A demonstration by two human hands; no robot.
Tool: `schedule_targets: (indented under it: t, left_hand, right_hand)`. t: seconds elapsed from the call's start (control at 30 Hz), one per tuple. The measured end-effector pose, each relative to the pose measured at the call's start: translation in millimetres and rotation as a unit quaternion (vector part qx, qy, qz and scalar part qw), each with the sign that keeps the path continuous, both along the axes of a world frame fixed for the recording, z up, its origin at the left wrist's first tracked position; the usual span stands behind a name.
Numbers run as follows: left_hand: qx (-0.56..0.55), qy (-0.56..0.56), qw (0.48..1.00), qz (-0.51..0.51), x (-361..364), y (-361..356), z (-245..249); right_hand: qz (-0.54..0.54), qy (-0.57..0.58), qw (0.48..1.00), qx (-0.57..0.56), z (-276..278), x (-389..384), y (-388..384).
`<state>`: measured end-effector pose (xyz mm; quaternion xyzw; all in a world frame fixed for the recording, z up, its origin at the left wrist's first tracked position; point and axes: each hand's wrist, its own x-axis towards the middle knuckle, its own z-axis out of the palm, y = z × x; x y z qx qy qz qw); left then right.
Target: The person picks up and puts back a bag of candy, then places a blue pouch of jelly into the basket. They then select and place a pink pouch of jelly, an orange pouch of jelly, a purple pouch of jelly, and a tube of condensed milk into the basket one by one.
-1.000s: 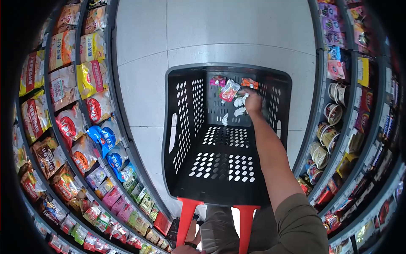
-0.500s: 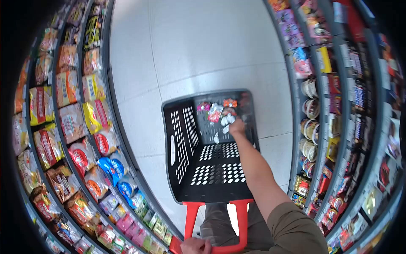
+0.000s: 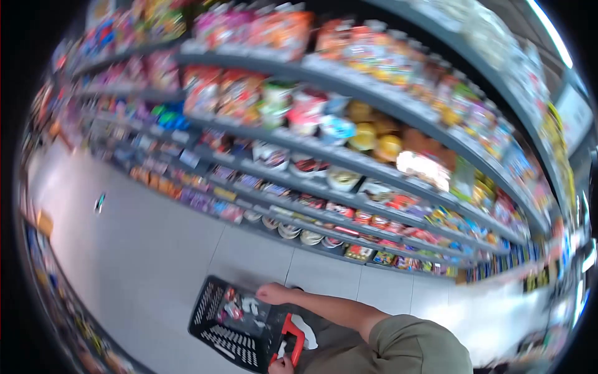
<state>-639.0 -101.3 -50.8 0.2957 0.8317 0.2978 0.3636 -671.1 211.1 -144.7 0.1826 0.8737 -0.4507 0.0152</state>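
Note:
A black perforated shopping cart basket is low in the view, with a red handle on its near side. My left hand is wrapped around the handle at the bottom edge. Several small packets, red and white, lie in the basket, along with some white pieces. Over the basket's right rim is my right hand, its arm reaching in from the right. Motion blurs its fingers, and nothing shows clearly in them.
Tall shelves packed with snack bags, cups and boxes curve across the view ahead. Another stocked shelf runs along the left edge. Grey tiled floor lies between them, with a small dark object on it.
My view has swung right and up toward the right-hand shelves, so the basket appears lower and smaller. My right hand has drawn back from the packets to the rim; my left stays on the handle.

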Motion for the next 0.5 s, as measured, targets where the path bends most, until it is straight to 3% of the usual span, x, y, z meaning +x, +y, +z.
schedule_targets:
  t: [0.07, 0.13, 0.23, 0.27, 0.33, 0.37, 0.5]
  left_hand:
    - [-0.026, 0.037, 0.996, -0.082, -1, 1, -12]
    - [-0.042, 0.004, 0.993, -0.107, -8, 6, -5]
    - [-0.077, -0.013, 0.972, -0.223, -17, 10, -24]
    - [-0.074, -0.003, 0.971, -0.227, -12, 21, 6]
    - [0.011, -0.127, 0.976, -0.176, 1, 52, 98]
    - [-0.143, -0.172, 0.957, -0.184, -2, 62, 89]
    - [-0.079, -0.034, 0.973, -0.215, 19, 66, 9]
  right_hand:
    - [-0.081, -0.033, 0.996, -0.010, 25, 71, 24]
    - [-0.137, -0.043, 0.988, 0.061, 19, 152, 39]
    - [-0.148, -0.250, 0.947, 0.138, -6, 259, 42]
    - [-0.161, -0.274, 0.939, 0.130, 11, 287, 36]
    - [-0.142, -0.329, 0.925, 0.127, 8, 343, 29]
    - [-0.125, -0.347, 0.921, 0.126, 15, 364, 23]
    - [-0.171, -0.328, 0.928, 0.055, 34, 425, 8]
